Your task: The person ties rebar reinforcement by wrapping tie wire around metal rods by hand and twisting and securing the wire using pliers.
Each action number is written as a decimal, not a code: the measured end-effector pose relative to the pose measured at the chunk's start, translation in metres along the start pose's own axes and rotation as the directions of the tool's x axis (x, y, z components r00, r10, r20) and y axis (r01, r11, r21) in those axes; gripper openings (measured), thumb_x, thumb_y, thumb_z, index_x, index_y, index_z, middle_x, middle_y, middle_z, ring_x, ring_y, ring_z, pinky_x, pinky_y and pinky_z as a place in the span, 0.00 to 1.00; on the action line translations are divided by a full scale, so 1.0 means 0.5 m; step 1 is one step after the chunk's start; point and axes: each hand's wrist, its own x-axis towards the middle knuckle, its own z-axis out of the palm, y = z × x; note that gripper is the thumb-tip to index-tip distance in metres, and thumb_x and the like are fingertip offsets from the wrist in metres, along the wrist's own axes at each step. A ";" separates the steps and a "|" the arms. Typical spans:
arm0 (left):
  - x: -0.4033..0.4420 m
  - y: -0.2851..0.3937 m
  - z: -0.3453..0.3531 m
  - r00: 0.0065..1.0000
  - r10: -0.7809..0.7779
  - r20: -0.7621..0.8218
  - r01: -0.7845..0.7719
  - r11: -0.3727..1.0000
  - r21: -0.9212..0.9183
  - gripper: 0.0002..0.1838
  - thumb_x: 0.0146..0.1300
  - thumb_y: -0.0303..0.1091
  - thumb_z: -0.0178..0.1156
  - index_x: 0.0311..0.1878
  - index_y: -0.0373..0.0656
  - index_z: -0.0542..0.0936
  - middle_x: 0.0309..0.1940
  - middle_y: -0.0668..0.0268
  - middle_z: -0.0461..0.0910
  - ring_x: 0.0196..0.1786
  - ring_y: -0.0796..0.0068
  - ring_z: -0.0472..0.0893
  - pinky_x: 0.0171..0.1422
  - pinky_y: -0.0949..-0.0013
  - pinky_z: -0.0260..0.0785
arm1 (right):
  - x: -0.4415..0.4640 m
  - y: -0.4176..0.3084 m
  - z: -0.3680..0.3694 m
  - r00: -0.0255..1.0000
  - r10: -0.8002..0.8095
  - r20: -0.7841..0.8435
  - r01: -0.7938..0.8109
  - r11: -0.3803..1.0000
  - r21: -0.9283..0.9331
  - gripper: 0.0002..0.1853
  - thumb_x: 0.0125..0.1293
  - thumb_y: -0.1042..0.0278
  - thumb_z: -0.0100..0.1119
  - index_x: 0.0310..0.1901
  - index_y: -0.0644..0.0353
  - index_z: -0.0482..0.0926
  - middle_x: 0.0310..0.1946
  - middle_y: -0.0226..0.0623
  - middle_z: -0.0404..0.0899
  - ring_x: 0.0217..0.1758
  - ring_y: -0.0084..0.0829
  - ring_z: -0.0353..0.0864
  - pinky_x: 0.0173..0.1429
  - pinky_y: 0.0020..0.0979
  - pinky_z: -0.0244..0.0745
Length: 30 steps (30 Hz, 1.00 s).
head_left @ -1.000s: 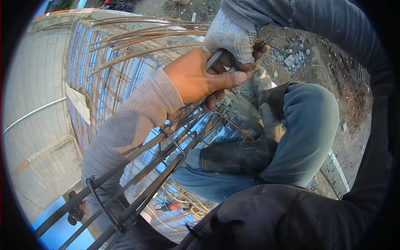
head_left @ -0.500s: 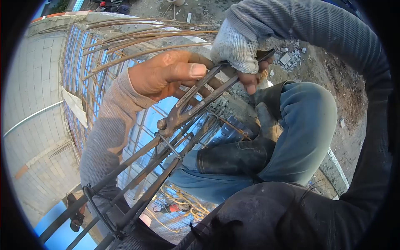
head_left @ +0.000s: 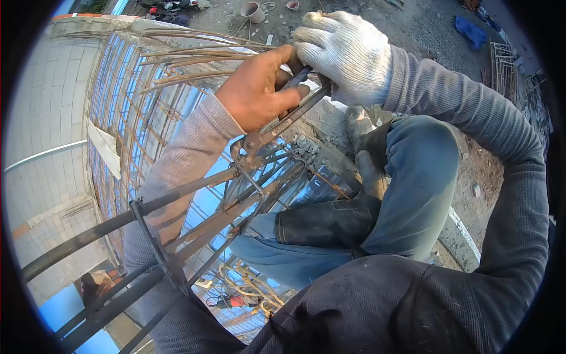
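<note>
Bare-skinned, my left hand (head_left: 256, 91) wraps round the handles of dark metal pincers (head_left: 289, 121), its thumb pressed against them. My right hand (head_left: 351, 56), in a white knitted glove, is closed over the handles' upper ends, touching my left fingers. The pincers' jaws point down-left at a rebar cage (head_left: 206, 184), close to a wire or stirrup tied across the bars. The exact contact at the jaw tips is too small to tell.
My bent legs in jeans (head_left: 418, 183) and boots lie below the hands. Long loose rebars (head_left: 188, 56) stick out behind my left hand. A block wall (head_left: 47, 118) stands left, yellow rope (head_left: 265, 289) hangs below, and a bucket (head_left: 252, 12) sits at the top.
My right hand has swung up and over the handle ends, its glove back now showing. My left hand, looser half a second ago, has closed round the handles. The camera view has shifted slightly.
</note>
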 end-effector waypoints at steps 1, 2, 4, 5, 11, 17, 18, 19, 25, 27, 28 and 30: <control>-0.005 0.000 -0.009 1.000 0.011 -0.012 -0.011 1.000 0.012 0.24 0.69 0.29 0.62 0.65 0.31 0.71 0.31 0.66 0.81 0.27 0.83 0.78 0.29 0.74 0.69 | -0.001 0.003 -0.012 1.000 -0.009 -0.010 0.009 1.000 -0.015 0.20 0.49 0.65 0.73 0.45 0.59 0.84 0.50 0.40 0.84 0.58 0.42 0.84 0.50 0.41 0.83; -0.009 -0.011 -0.012 0.999 -0.041 -0.017 0.037 0.985 -0.171 0.24 0.70 0.31 0.64 0.65 0.32 0.71 0.34 0.64 0.82 0.27 0.84 0.78 0.29 0.75 0.70 | 0.000 0.006 -0.027 0.983 -0.113 -0.145 0.091 0.985 -0.148 0.17 0.54 0.65 0.69 0.46 0.59 0.83 0.51 0.40 0.83 0.59 0.41 0.83 0.50 0.40 0.83; -0.019 -0.034 -0.020 0.995 -0.073 0.062 0.090 0.931 -0.353 0.23 0.76 0.43 0.62 0.62 0.34 0.75 0.39 0.60 0.88 0.40 0.72 0.87 0.45 0.69 0.81 | 0.005 0.004 -0.040 0.969 -0.195 -0.151 0.149 0.952 -0.268 0.13 0.64 0.66 0.58 0.48 0.60 0.83 0.54 0.43 0.83 0.59 0.39 0.83 0.49 0.39 0.83; -0.016 -0.053 -0.023 0.996 -0.069 0.063 0.086 0.935 -0.344 0.23 0.76 0.43 0.62 0.62 0.34 0.75 0.39 0.60 0.88 0.40 0.72 0.87 0.45 0.69 0.81 | 0.021 0.005 -0.034 0.980 -0.025 0.195 0.018 0.999 0.034 0.11 0.70 0.63 0.59 0.45 0.62 0.83 0.47 0.46 0.86 0.48 0.38 0.88 0.44 0.40 0.84; -0.120 -0.201 -0.088 0.818 -0.506 -0.275 0.248 0.741 -0.625 0.34 0.79 0.57 0.49 0.71 0.34 0.69 0.65 0.47 0.77 0.66 0.54 0.79 0.71 0.55 0.72 | -0.022 0.081 -0.021 0.009 -0.411 0.911 -0.831 0.504 0.235 0.21 0.73 0.52 0.64 0.38 0.68 0.85 0.22 0.42 0.84 0.24 0.32 0.86 0.28 0.36 0.81; -0.548 -0.227 0.077 0.050 -0.435 -0.899 -0.503 0.767 -0.399 0.14 0.75 0.41 0.58 0.45 0.38 0.81 0.32 0.63 0.84 0.36 0.74 0.82 0.46 0.71 0.78 | -0.182 0.078 -0.107 0.477 0.108 0.872 -0.781 0.508 0.364 0.18 0.56 0.62 0.78 0.32 0.71 0.82 0.21 0.37 0.81 0.27 0.28 0.81 0.32 0.38 0.74; -0.607 -0.241 0.176 -0.055 -0.475 -0.878 -0.540 0.754 -0.374 0.12 0.75 0.40 0.58 0.38 0.41 0.79 0.24 0.66 0.79 0.29 0.77 0.77 0.36 0.76 0.71 | -0.190 0.074 -0.146 0.584 0.119 0.803 -0.706 0.564 0.429 0.16 0.58 0.66 0.77 0.40 0.71 0.85 0.22 0.34 0.82 0.25 0.24 0.82 0.29 0.32 0.75; -0.585 -0.164 0.285 -0.213 -0.456 -0.864 -0.406 0.846 -0.347 0.14 0.75 0.39 0.57 0.35 0.41 0.79 0.23 0.66 0.78 0.28 0.78 0.77 0.34 0.73 0.67 | -0.186 0.050 -0.204 0.599 0.186 0.779 -0.756 0.451 0.474 0.13 0.59 0.67 0.75 0.37 0.70 0.85 0.21 0.34 0.82 0.24 0.24 0.81 0.29 0.31 0.74; -0.424 0.041 0.653 0.378 -0.339 -0.861 -0.740 0.448 -0.501 0.32 0.77 0.45 0.57 0.71 0.26 0.66 0.62 0.44 0.80 0.58 0.51 0.84 0.67 0.49 0.75 | -0.164 -0.259 -0.307 0.655 -0.310 0.689 -0.736 -0.058 0.674 0.14 0.69 0.65 0.70 0.47 0.70 0.85 0.30 0.35 0.87 0.28 0.22 0.86 0.29 0.23 0.79; -0.428 0.077 0.661 0.386 -0.319 -0.866 -0.792 0.367 -0.488 0.34 0.78 0.45 0.56 0.74 0.28 0.62 0.63 0.45 0.78 0.61 0.51 0.83 0.67 0.51 0.76 | -0.180 -0.428 -0.262 0.667 -0.295 0.685 -0.745 -0.225 0.628 0.17 0.71 0.61 0.69 0.46 0.71 0.84 0.30 0.35 0.85 0.28 0.23 0.86 0.30 0.24 0.79; -0.433 0.086 0.670 0.426 -0.295 -0.856 -0.807 0.305 -0.506 0.36 0.78 0.46 0.56 0.77 0.29 0.58 0.64 0.46 0.77 0.64 0.52 0.81 0.66 0.52 0.76 | -0.182 -0.491 -0.244 0.558 -0.345 0.755 -0.830 -0.254 0.497 0.17 0.72 0.60 0.67 0.44 0.70 0.84 0.30 0.36 0.84 0.28 0.25 0.86 0.31 0.26 0.82; -0.467 0.043 0.695 0.355 -0.475 -0.805 -0.744 0.377 -0.551 0.31 0.79 0.44 0.54 0.74 0.31 0.63 0.60 0.48 0.80 0.59 0.56 0.83 0.62 0.56 0.79 | -0.199 -0.588 -0.190 0.353 -0.361 0.863 -0.888 -0.420 0.187 0.17 0.73 0.61 0.65 0.50 0.71 0.81 0.34 0.41 0.86 0.32 0.34 0.89 0.35 0.31 0.88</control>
